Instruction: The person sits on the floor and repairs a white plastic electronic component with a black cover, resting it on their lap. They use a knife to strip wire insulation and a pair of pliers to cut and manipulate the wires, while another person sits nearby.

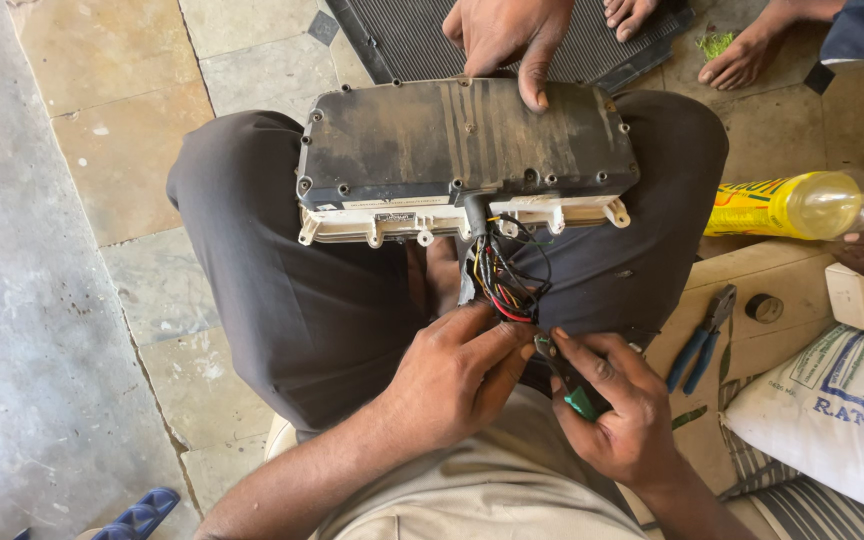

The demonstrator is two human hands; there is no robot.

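Dusty dark instrument housing sat on the lap, beyond the fingers, steadied by another person's hand. Left hand pinched the thin wire bundle at its fingertips; right hand closed on a green-handled tool (tip hidden). Risk: tugging could snap brittle wires.

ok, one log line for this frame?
left hand: pinching wire bundle | right hand: green-handled tool | housing on lap, steadied by another person's hand
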